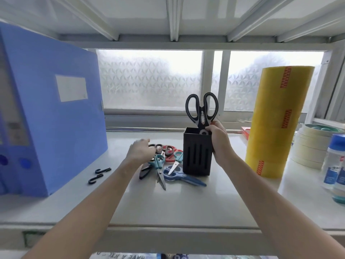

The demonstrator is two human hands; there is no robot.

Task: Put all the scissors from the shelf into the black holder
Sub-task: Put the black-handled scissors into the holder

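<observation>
Black holder (197, 156) upright at centre frame on white shelf (168, 206). Large black-handled scissors (202, 109) standing blades-down in holder, handles projecting well above rim. Right hand (219, 139) wrapped around holder's right side, thumb and fingertips closed on the scissors just above the rim.

Left hand (140, 150) left of holder, palm down over a pile of scissors, fingers curled toward dark grey handles (158, 147); whether anything is gripped cannot be told.

Pile lying flat on shelf, left of and in front of holder: red-handled pair (170, 153), teal-handled pair (158, 165) with blades pointing toward lower frame, small teal pair (177, 160), blue-handled pair (182, 177) touching holder's base, black-handled pair (144, 171) partly under the left wrist.

Two black hooks (99, 174) lower left of pile. Blue file box (50, 116) at left of frame. Tall stack of yellow tape rolls (276, 124) at right; cream tape rolls (311, 146) and blurred blue-capped bottle (336, 161) at far right.
</observation>
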